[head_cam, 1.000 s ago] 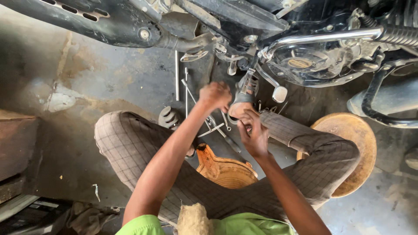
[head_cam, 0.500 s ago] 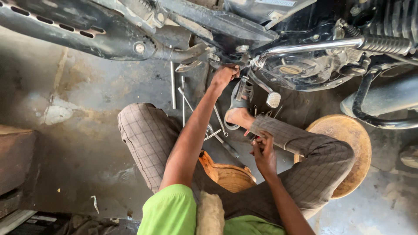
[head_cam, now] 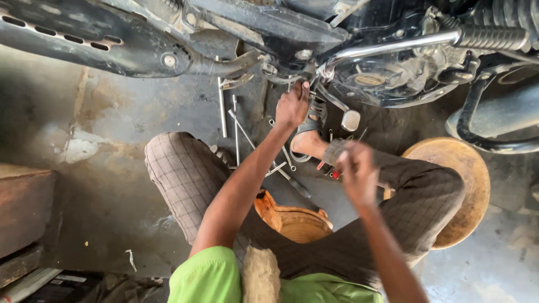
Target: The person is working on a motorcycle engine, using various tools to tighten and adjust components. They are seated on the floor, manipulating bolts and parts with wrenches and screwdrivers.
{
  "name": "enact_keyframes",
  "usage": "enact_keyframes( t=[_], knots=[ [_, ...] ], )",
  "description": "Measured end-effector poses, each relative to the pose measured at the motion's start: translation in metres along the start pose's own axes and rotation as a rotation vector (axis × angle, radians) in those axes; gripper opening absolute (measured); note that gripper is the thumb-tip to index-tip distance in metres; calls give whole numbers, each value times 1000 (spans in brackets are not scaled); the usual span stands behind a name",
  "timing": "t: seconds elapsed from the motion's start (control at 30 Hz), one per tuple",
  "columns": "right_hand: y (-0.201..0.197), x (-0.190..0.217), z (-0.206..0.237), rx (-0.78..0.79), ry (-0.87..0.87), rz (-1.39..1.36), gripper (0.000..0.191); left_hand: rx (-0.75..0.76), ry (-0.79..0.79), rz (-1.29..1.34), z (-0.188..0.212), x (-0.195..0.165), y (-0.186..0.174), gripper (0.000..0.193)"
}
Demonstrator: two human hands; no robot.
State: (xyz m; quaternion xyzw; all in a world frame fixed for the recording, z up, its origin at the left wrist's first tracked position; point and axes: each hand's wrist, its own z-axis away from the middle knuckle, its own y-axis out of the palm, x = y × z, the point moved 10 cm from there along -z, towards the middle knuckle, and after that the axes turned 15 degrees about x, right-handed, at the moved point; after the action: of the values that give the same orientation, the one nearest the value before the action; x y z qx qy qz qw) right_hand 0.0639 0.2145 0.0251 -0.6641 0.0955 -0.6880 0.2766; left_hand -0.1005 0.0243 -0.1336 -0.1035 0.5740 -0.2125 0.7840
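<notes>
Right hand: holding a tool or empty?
Cannot tell. The right hand is motion-blurred above the knee; the left hand reaches the motorcycle underside.

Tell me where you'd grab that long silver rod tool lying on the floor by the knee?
Probably around the middle of its shaft. The long T-handle wrench lies flat on the concrete floor, pointing away toward the motorcycle's exhaust pipe. Coming straight down from above, fingers either side of the thin round bar, looks easiest. The left hand is nearest; other wrenches crowd its right side.

The right hand [head_cam: 356,174] is motion-blurred, its grip unreadable; left hand [head_cam: 292,105] fingertips hide behind the motorcycle underside [head_cam: 292,39].
</notes>
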Motion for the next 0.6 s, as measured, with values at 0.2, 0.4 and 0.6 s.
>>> enact_keyframes(
  t=[0.2,0.4,0.6],
  knots=[
    [-133,154,-43,-234,-535,241,15,-34,32,-6,29,-29,-10,43],
    [-134,237,-84,-478,-634,1362,22,-81,-144,-58,35,-35,-16,44],
    [-141,207,-114,-411,-689,1391,4,-66,-195,26,36,-35,-19,48]
  ],
)
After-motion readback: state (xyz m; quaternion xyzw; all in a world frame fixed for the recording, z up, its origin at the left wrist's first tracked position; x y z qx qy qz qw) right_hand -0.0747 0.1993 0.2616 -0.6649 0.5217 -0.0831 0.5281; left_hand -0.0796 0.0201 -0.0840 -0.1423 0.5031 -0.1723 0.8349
